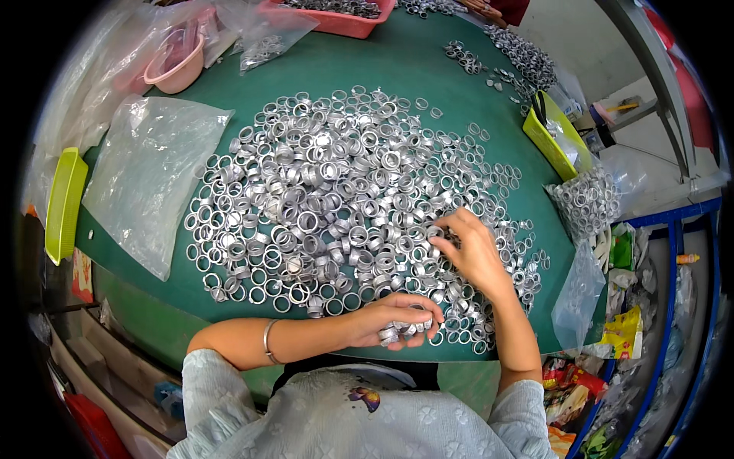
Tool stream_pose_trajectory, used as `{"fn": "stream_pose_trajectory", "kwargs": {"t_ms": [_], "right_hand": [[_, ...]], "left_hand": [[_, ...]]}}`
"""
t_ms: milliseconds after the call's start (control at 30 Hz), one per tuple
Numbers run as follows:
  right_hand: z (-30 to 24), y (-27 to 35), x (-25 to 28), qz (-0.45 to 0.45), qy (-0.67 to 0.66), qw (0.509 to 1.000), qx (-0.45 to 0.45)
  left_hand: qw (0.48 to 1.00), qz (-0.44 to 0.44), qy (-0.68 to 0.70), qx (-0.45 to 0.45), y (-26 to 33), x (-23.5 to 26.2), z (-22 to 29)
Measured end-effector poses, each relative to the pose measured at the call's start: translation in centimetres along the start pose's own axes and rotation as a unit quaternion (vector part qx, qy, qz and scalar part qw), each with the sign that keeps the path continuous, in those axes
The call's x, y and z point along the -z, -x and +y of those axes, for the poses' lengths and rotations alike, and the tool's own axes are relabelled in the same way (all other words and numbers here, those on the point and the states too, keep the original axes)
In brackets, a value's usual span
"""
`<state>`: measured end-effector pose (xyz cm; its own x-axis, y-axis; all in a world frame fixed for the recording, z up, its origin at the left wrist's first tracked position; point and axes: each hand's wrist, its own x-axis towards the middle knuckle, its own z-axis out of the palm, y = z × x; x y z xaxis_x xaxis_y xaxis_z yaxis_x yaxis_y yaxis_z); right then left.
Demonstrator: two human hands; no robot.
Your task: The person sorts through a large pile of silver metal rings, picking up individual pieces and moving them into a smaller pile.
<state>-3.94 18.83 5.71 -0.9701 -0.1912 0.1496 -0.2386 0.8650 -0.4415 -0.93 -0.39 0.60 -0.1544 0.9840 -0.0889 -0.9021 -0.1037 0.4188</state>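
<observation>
A broad heap of silver-grey metal rings (313, 200) covers the middle of the green table. Close to the table's near edge, my left hand (386, 315) is closed around several metal rings (405, 330), which show between its curled fingers and the palm. My right hand (475, 251) reaches into the right side of the heap, thumb and forefinger bent toward each other at a metal ring (437, 232). The fingertips partly hide that ring. Other rings lie loose under and around this hand.
On the left lie a flat clear plastic bag (153, 176) and a yellow-green basket (66, 205). Pink tubs (177, 67) stand at the back. To the right are a lime basket (556, 134), a bag of rings (587, 200) and a blue-framed shelf (664, 344). Another person's hands (483, 9) show at the far edge.
</observation>
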Motion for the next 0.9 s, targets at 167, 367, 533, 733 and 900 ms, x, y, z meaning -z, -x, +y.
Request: {"fn": "stream_pose_trajectory", "kwargs": {"t_ms": [167,367,533,733,900], "right_hand": [[2.1,0.2,1.0,0.05,-0.061,0.992,-0.101],[0.1,1.3,1.2,-0.045,-0.368,0.9,-0.231],[-0.7,1.8,0.9,-0.043,-0.345,0.922,-0.172],[-1.7,1.9,1.2,-0.039,-0.279,0.945,-0.165],[-2.6,1.7,0.9,0.015,0.017,0.994,-0.104]], "left_hand": [[1.0,0.007,-0.006,0.007,0.3,-0.1,0.0],[1.0,0.007,-0.008,0.008,0.2,-0.1,-0.1],[1.0,0.008,-0.016,0.004,0.1,-0.2,0.1],[1.0,-0.001,-0.005,-0.003,0.1,0.0,-0.2],[1.0,0.003,-0.024,-0.001,0.3,-0.2,-0.2]]}}
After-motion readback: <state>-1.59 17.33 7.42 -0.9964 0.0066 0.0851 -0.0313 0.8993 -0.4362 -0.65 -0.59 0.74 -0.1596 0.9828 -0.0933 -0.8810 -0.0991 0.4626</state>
